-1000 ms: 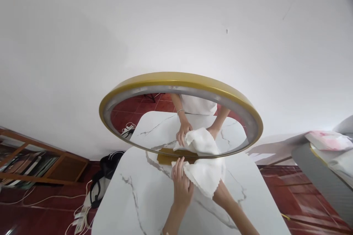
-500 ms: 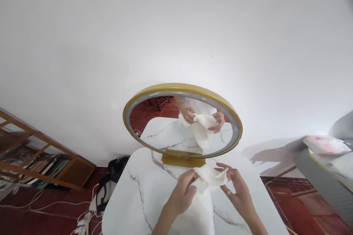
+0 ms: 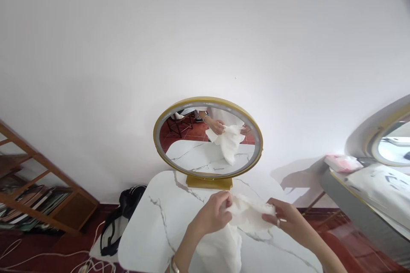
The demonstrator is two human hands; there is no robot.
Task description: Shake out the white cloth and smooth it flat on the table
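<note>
A thin white cloth (image 3: 221, 247) hangs in folds over the near part of the marbled white table (image 3: 144, 226). Its upper end is stretched between my two hands. My left hand (image 3: 214, 213) is closed on the cloth's left side, fingers curled in. My right hand (image 3: 283, 213), with a ring on one finger, pinches the right end between thumb and fingers. Behind them, a round gold-rimmed mirror (image 3: 208, 143) stands on its gold base (image 3: 209, 182) and reflects the hands and the cloth. The cloth's lower end runs out of view.
On the right, another table (image 3: 361, 213) carries a pink and white packet (image 3: 344, 163), white fabric (image 3: 381, 183) and a second mirror (image 3: 397, 136). A black bag (image 3: 131, 200) and white cables (image 3: 48, 254) lie on the floor at left, near a wooden shelf (image 3: 41, 179) with books.
My right hand has closed on the cloth's right end and moved slightly right, pulling the cloth wider. The view has turned right, bringing the second mirror in.
</note>
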